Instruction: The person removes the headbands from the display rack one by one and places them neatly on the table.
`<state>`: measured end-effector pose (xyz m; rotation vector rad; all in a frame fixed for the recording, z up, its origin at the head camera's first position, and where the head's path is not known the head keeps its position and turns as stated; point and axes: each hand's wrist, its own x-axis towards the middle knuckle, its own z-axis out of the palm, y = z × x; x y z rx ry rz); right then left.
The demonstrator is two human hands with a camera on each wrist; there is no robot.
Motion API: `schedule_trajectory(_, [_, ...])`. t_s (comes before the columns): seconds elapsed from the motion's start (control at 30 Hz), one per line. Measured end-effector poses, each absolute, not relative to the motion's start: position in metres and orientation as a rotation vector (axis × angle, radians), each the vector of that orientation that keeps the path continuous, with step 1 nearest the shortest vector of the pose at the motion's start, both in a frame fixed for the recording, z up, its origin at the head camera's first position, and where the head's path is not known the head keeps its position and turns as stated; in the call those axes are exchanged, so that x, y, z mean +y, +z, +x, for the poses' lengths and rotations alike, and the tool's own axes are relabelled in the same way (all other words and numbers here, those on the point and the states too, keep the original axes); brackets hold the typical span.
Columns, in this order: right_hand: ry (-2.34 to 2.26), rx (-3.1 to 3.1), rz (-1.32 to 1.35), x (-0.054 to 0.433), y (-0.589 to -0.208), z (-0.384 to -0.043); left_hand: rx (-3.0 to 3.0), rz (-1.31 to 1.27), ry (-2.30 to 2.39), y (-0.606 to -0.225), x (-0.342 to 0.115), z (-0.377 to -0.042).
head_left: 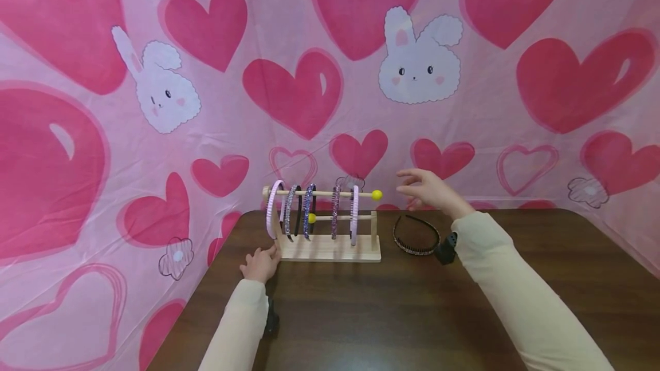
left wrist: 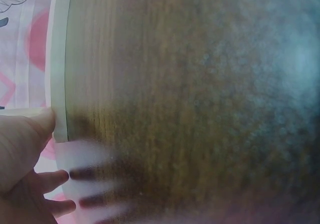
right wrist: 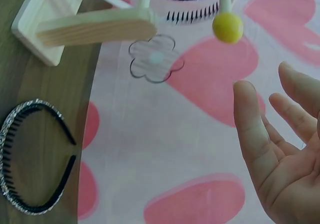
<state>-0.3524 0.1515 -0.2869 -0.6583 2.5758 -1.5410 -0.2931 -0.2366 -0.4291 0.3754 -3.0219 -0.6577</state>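
Observation:
A pale wooden headband stand (head_left: 330,249) is on the table with several headbands on its upper rod, among them a pink ribbed headband (head_left: 271,210) at the left, a blue glittery headband (head_left: 307,210) and a lilac headband (head_left: 354,216) toward the right. My left hand (head_left: 261,264) touches the left end of its base. In the left wrist view, the thumb (left wrist: 45,121) lies against the base edge. Beside the yellow ball (head_left: 377,194) at the rod's right end, my right hand (head_left: 428,190) is raised with spread fingers, holding nothing. Below it lies a black glittery toothed headband (right wrist: 7,159).
A lower rod (head_left: 345,218) with another yellow ball (head_left: 311,218) at its left end crosses the stand. Behind the brown wooden table (head_left: 361,314) hangs a pink cloth (head_left: 289,27) printed with hearts and rabbits.

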Motion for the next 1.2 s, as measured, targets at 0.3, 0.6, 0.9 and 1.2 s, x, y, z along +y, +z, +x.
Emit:
schedule_trajectory(0.3, [-1.529, 2.561, -0.745, 0.13, -0.281, -0.351, -3.027, 0.373, -0.658, -0.429, -0.237, -0.293])
schedule_trajectory(0.6, [-1.505, 2.543, -0.788, 0.108, -0.279, -0.346, -3.03, 0.386, -0.662, -0.43, -0.238, -0.294])
schedule_trajectory(0.9, [-1.529, 2.465, -0.747, 0.092, -0.283, -0.346, -3.024, 0.391, -0.662, -0.433, -0.239, -0.296])
schedule_trajectory(1.2, [-1.477, 2.479, -0.785, 0.08, -0.288, -0.344, -3.02, 0.389, -0.667, -0.433, -0.239, -0.295])
